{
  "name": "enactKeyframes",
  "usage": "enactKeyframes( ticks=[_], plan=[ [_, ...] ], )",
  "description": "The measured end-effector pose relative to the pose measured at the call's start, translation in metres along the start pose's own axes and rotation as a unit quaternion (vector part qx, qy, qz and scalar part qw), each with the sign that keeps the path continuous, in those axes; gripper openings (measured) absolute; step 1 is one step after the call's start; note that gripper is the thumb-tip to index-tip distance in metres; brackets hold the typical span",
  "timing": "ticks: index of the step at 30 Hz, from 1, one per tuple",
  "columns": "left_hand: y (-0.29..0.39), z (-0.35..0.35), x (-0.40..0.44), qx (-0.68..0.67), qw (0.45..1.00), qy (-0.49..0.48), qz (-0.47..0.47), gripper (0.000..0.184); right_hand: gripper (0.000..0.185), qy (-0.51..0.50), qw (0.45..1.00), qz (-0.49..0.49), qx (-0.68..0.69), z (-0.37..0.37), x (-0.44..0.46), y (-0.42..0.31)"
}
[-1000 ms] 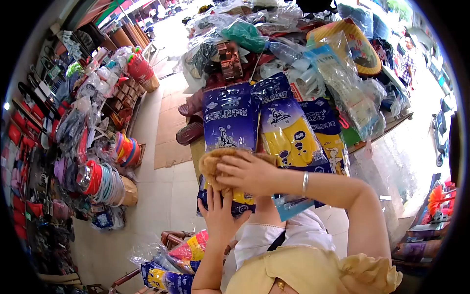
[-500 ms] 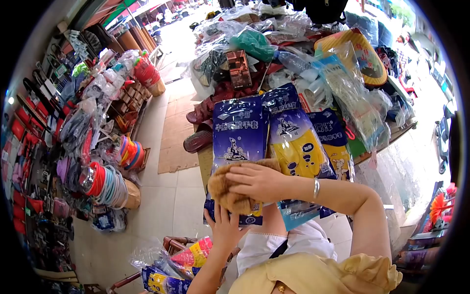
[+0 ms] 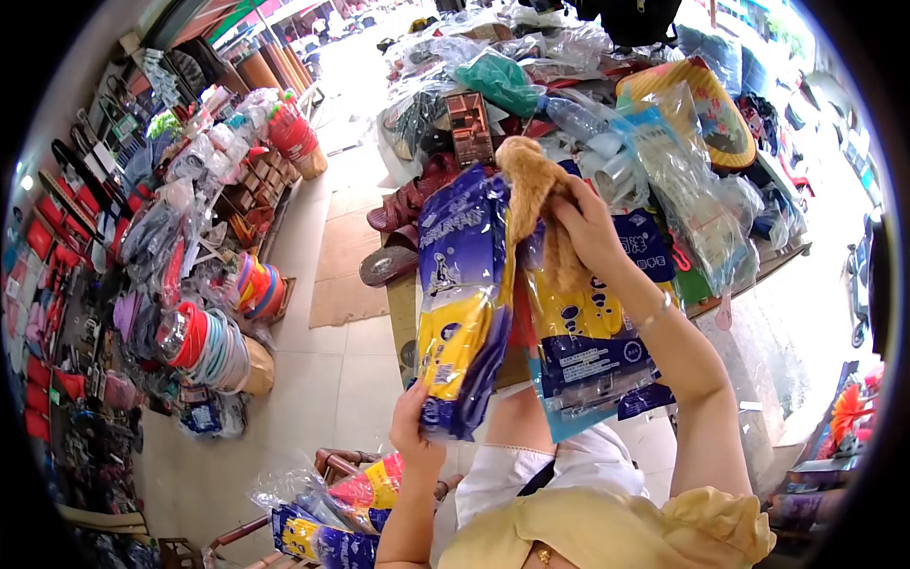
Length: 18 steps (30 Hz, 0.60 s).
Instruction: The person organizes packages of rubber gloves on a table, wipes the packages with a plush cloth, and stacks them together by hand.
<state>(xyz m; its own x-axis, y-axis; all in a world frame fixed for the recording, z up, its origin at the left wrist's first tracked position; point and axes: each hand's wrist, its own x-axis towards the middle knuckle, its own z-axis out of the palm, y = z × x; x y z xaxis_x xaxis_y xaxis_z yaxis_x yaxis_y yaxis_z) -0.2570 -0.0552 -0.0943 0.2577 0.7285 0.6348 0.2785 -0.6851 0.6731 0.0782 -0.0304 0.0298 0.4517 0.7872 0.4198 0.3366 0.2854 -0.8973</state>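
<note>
My left hand (image 3: pixel 417 427) grips the lower corner of a blue and yellow pack of rubber gloves (image 3: pixel 462 303), which is lifted and tilted on its side. The brown cloth (image 3: pixel 531 190) hangs bunched from my right hand (image 3: pixel 590 232), whose fingers are closed on it. It touches the upper right edge of the held pack. Under the cloth and right forearm lies another glove pack (image 3: pixel 592 356), partly covered. A further blue glove pack (image 3: pixel 645 251) sits just right of it on the table.
Dark red slippers (image 3: pixel 391 256), a small brown box (image 3: pixel 469 130), a plastic bottle (image 3: pixel 573 119) and a yellow woven fan (image 3: pixel 725 123) crowd the table. More packs (image 3: pixel 322 542) lie on a chair at lower left. Coiled hoses (image 3: pixel 220 351) and shop goods line the left.
My left hand has taken hold of the left glove pack and raised and turned it. My right hand has moved the brown cloth up and right, off the pack's front.
</note>
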Motion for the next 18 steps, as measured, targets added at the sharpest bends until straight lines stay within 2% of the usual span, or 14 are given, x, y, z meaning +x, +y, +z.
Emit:
enactKeyframes(
  ticks=[2, 3, 4, 5, 6, 7, 9, 10, 11, 12, 13, 15, 17, 18],
  plan=[
    [0.023, 0.001, -0.006, -0.029, 0.997, 0.053, -0.041, 0.032, 0.028, -0.035, 0.999, -0.034, 0.017, 0.004, -0.025, -0.022],
    [0.030, 0.003, -0.010, -0.058, 0.990, 0.104, -0.078, 0.031, 0.037, -0.011, 0.977, -0.207, -0.055, 0.016, -0.036, -0.023],
    [0.027, 0.010, -0.021, -0.163, 0.955, 0.160, -0.190, 0.037, 0.048, -0.122, 0.941, -0.306, -0.081, 0.018, -0.048, -0.027],
    [0.032, 0.012, -0.027, -0.203, 0.927, 0.195, -0.248, 0.038, 0.052, -0.243, 0.897, -0.359, -0.086, 0.026, -0.061, -0.041],
    [0.037, 0.014, -0.033, -0.244, 0.892, 0.236, -0.300, 0.038, 0.052, -0.248, 0.854, -0.429, -0.157, 0.038, -0.078, -0.053],
    [0.038, 0.012, -0.039, -0.234, 0.874, 0.231, -0.357, 0.043, 0.051, -0.230, 0.844, -0.462, -0.145, 0.048, -0.087, -0.053],
    [0.037, 0.006, -0.051, -0.211, 0.831, 0.222, -0.465, 0.052, 0.046, -0.285, 0.813, -0.471, -0.191, 0.056, -0.067, -0.047],
    [0.034, 0.004, -0.058, -0.204, 0.818, 0.220, -0.491, 0.054, 0.038, -0.292, 0.844, -0.417, -0.171, 0.069, -0.052, -0.035],
    [0.031, 0.002, -0.065, -0.198, 0.805, 0.218, -0.515, 0.057, 0.034, -0.302, 0.845, -0.412, -0.161, 0.066, -0.028, -0.026],
    [0.019, 0.003, -0.074, -0.209, 0.841, 0.207, -0.454, 0.058, 0.042, -0.211, 0.858, -0.425, -0.196, 0.066, -0.016, -0.011],
    [0.020, 0.002, -0.072, -0.212, 0.843, 0.207, -0.449, 0.059, 0.039, -0.189, 0.863, -0.429, -0.188, 0.064, 0.001, -0.008],
    [0.022, 0.000, -0.069, -0.218, 0.846, 0.208, -0.440, 0.062, 0.037, -0.113, 0.875, -0.377, -0.281, 0.058, 0.037, 0.008],
    [0.015, -0.002, -0.065, -0.254, 0.822, 0.217, -0.462, 0.064, 0.035, -0.054, 0.917, -0.316, -0.236, 0.057, 0.054, 0.031],
    [0.016, -0.003, -0.063, -0.255, 0.823, 0.215, -0.461, 0.064, 0.035, -0.052, 0.917, -0.316, -0.237, 0.057, 0.050, 0.022]
  ],
)
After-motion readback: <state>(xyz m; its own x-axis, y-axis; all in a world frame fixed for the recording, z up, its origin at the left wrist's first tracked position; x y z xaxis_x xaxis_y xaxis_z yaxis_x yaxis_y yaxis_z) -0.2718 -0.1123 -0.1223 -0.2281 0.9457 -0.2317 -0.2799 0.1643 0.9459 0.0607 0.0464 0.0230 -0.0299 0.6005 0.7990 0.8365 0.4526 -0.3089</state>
